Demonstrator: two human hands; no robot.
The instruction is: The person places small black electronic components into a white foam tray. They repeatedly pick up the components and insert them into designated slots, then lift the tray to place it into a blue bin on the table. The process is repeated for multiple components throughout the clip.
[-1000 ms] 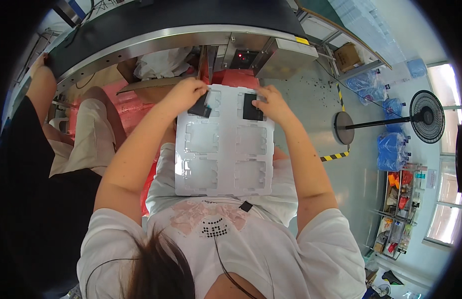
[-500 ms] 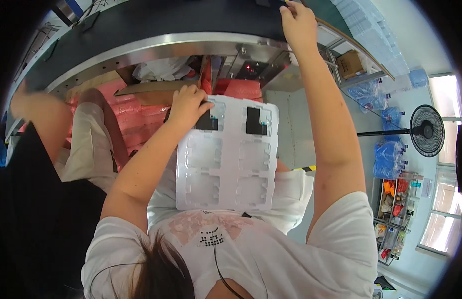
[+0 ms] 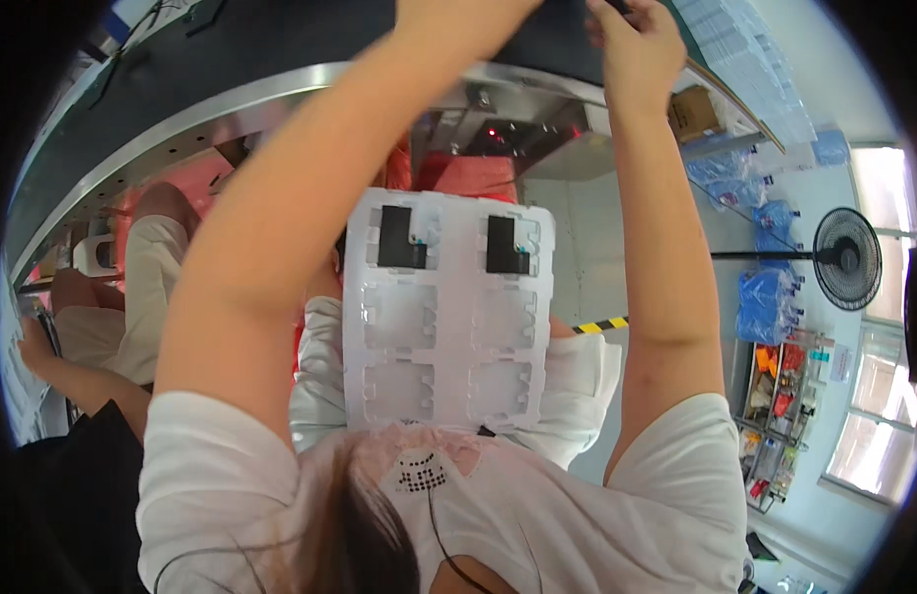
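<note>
A white molded plastic tray [image 3: 453, 327] rests on my lap, with several recessed compartments. Its two far compartments each hold a flat black L-shaped part, the left part [image 3: 399, 238] and the right part [image 3: 505, 245]. My left hand [image 3: 468, 20] reaches over the dark work surface at the top edge; its fingers are cut off and blurred. Nearby, my right hand [image 3: 644, 49] is also over that surface, fingers curled together around something dark that I cannot make out. Neither hand touches the tray.
A long black-topped bench [image 3: 280, 35] with a metal edge runs across the far side. At the left sits another person, an arm [image 3: 77, 381] in view. Stacked clear trays [image 3: 740, 69], a black fan [image 3: 846, 259] and a shelf rack [image 3: 780, 416] stand to the right.
My left hand has let go of the tray's far left corner and moved up over the bench. My right hand has shifted slightly right. The neighbor's arm has moved down.
</note>
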